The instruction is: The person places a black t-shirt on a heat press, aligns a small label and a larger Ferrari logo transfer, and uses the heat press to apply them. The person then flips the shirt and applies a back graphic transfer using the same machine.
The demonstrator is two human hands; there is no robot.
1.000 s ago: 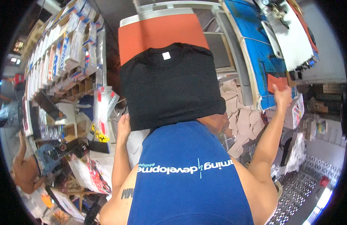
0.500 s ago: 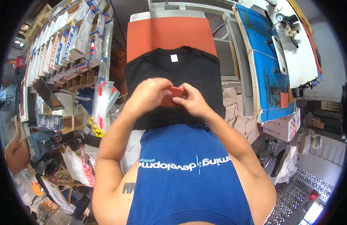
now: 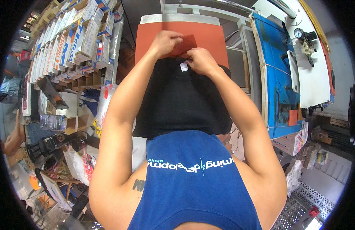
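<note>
My left hand (image 3: pixel 166 43) is closed on a small red pad (image 3: pixel 189 43) above the orange-red platen (image 3: pixel 210 34). My right hand (image 3: pixel 200 60), fingers bent, is closed at the pad's lower edge, just over the neckline of a black T-shirt (image 3: pixel 183 103). The shirt lies folded on the platen, with a small white label (image 3: pixel 184 67) at its collar. Whether my right fingers also grip the collar is hidden.
Stacked long boxes (image 3: pixel 70 42) fill the left. A blue padded board (image 3: pixel 277 96) with a second red piece (image 3: pixel 293 117) stands right, beside white machinery (image 3: pixel 313 92) with a gauge (image 3: pixel 298 33). Behind the platen is a white metal frame (image 3: pixel 208 9).
My right hand brought the red pad from the blue board onto the shirt, where my left hand joined it. Both hands and pad have since moved up to the collar and bare platen.
</note>
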